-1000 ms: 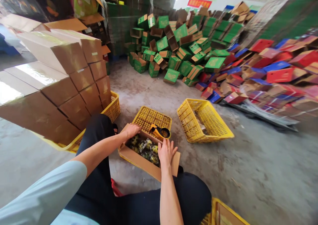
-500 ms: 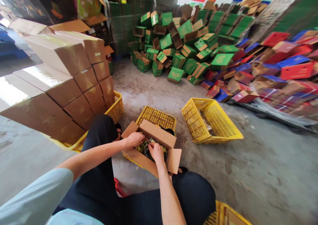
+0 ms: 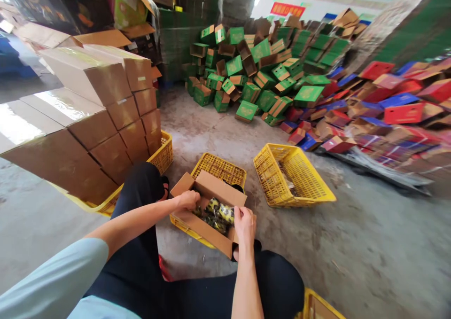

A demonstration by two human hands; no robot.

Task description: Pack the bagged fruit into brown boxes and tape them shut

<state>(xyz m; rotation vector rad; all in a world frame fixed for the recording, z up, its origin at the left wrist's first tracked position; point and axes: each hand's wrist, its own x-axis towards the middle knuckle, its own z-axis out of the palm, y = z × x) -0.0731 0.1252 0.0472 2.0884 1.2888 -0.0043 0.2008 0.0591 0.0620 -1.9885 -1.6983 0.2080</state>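
An open cardboard box (image 3: pixel 204 225) sits between my legs, on top of an overturned yellow plastic crate (image 3: pixel 220 165). Inside lie several yellow-and-black patterned items (image 3: pixel 226 213) in clear, shiny wrapping; their exact kind does not show. My left hand (image 3: pixel 189 200) is closed at the box's left end, its fingertips low by the wrapped items, and what it pinches is hidden. At the right end my right hand (image 3: pixel 245 222) is closed, fingers pinched beside the end of a patterned item and the box's rim. Whether it grips the item or the flap I cannot tell.
Sealed cardboard boxes (image 3: pixel 88 126) are stacked in a yellow crate at left. A tilted yellow crate (image 3: pixel 292 175) stands to the right, another crate (image 3: pixel 319 305) by my right knee. Green boxes (image 3: pixel 246 110) and red-blue boxes (image 3: pixel 403 113) lie heaped beyond.
My right hand has moved from the middle of the box to its right end, uncovering the patterned items. The right flap, folded outward before, is now hidden behind it. My left hand stays at the left end.
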